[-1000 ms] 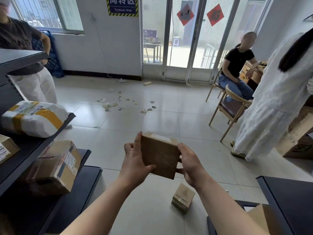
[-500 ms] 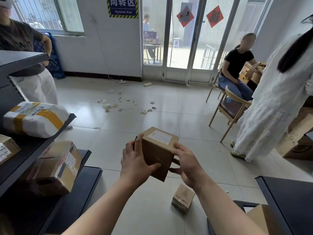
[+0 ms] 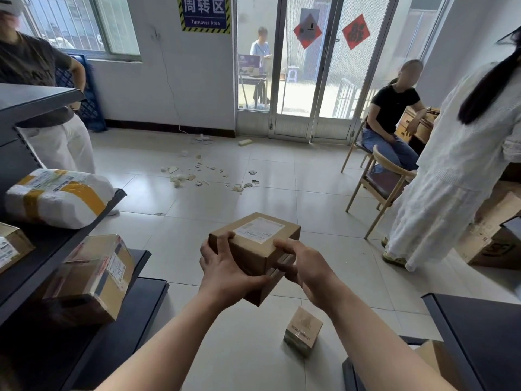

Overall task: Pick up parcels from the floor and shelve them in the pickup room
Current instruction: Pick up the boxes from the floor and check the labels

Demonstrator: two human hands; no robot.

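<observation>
I hold a small brown cardboard parcel [image 3: 255, 244] in front of me at chest height, its white label facing up. My left hand [image 3: 225, 273] grips its left and near side, thumb on top. My right hand [image 3: 306, 268] grips its right side. A smaller brown box [image 3: 303, 331] lies on the tiled floor below my right forearm. The dark shelf unit [image 3: 112, 204] on my left carries a white bag parcel with yellow tape [image 3: 56, 197], a taped cardboard box [image 3: 93, 277] one level down, and another box [image 3: 11, 246] at the far left edge.
A second dark shelf [image 3: 479, 334] stands at lower right with a box corner [image 3: 431, 354] on it. A person in white [image 3: 456, 170] stands right, beside a wooden chair [image 3: 380, 187] and floor cartons [image 3: 496, 235]. Another person sits behind; a third stands left. Scraps [image 3: 208, 176] litter the floor.
I have turned the parcel in my hands so that its labelled face, first tilted away, now faces up. Both hands have kept hold and shifted slightly along its sides.
</observation>
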